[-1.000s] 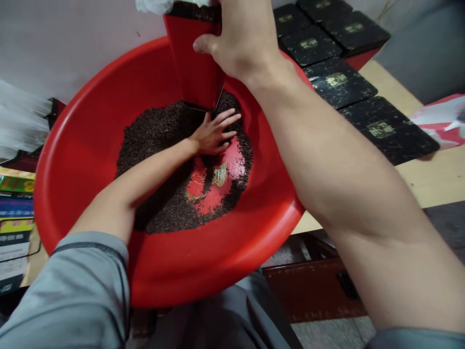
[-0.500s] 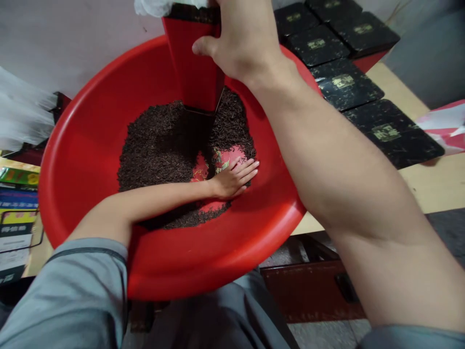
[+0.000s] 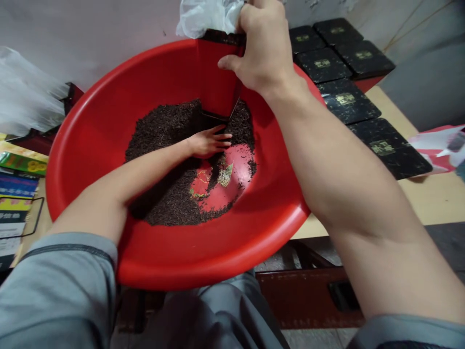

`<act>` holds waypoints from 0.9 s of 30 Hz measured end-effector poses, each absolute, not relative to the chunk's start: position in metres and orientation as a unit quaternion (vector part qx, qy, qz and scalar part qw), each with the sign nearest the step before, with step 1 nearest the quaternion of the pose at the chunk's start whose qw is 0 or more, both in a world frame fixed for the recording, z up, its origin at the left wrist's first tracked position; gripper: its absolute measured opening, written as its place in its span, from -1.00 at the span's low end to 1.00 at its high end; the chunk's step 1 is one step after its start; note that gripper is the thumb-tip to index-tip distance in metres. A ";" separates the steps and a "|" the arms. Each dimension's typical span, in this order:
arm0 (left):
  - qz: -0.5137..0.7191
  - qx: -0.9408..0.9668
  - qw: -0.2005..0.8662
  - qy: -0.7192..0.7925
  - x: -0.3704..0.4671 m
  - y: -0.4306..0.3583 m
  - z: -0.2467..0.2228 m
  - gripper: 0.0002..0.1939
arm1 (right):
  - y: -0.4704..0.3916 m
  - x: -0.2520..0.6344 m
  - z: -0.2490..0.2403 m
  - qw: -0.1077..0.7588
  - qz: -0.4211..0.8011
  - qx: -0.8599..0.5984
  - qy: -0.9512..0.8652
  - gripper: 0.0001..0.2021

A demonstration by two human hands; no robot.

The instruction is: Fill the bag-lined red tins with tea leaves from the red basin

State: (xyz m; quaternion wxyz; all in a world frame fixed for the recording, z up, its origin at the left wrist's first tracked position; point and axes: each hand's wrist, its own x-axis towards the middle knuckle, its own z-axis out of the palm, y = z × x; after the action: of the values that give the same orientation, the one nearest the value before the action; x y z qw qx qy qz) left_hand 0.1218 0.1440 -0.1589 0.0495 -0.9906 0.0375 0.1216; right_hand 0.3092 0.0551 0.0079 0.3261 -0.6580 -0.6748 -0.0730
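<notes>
A wide red basin point(image 3: 218, 257) holds a spread of dark, loose, dry leaf-like pieces point(image 3: 163, 194), with part of its patterned bottom bare. My right hand point(image 3: 263, 43) grips a red tin point(image 3: 220, 77) near its black upper edge. The tin stands tilted over the far part of the pile, and a whitish plastic bag point(image 3: 210, 17) bunches out of its top. Just below the tin's lower end, my left hand point(image 3: 210, 142) rests at the pile with its fingers spread, holding nothing.
Several black-lidded tins point(image 3: 345, 99) stand in rows on the wooden table point(image 3: 432, 194) at the right, near a red-and-white bag point(image 3: 436, 145). At the left are a clear plastic bag point(image 3: 29, 92) and colourful packets point(image 3: 18, 189). A wall rises behind.
My left hand has moved from the bare patch at the right of the basin up and left, to beneath the tin. The view has shifted, and my right hand still grips the tin.
</notes>
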 end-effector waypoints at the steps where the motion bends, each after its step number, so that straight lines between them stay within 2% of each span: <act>1: 0.110 -0.992 0.053 0.038 0.114 0.133 -0.157 -0.45 | 0.055 0.309 0.008 0.324 -0.075 -0.657 -0.677 -0.41; 6: -0.012 -0.997 -0.007 -0.081 0.119 0.025 -0.186 -0.37 | 0.056 0.306 0.005 0.316 -0.089 -0.656 -0.680 -0.40; 11: -0.003 -0.995 -0.036 -0.095 0.154 -0.034 -0.223 -0.38 | 0.057 0.306 0.003 0.305 -0.084 -0.661 -0.680 -0.43; 18: -0.007 -0.996 -0.007 -0.085 0.099 0.020 -0.221 -0.42 | 0.054 0.313 0.008 0.323 -0.072 -0.662 -0.672 -0.46; 24: 0.049 -0.994 0.011 -0.096 0.044 0.083 -0.190 -0.37 | 0.053 0.311 0.007 0.326 -0.076 -0.657 -0.676 -0.45; 27: 0.095 -0.991 0.016 -0.090 0.020 0.106 -0.168 -0.42 | 0.054 0.309 0.006 0.328 -0.082 -0.657 -0.674 -0.47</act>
State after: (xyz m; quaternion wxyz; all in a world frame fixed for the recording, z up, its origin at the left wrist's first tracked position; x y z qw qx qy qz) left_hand 0.0197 0.1062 -0.1677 0.0161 -0.9913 -0.0900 0.0950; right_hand 0.3094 0.0536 0.0059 0.3281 -0.6568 -0.6739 -0.0824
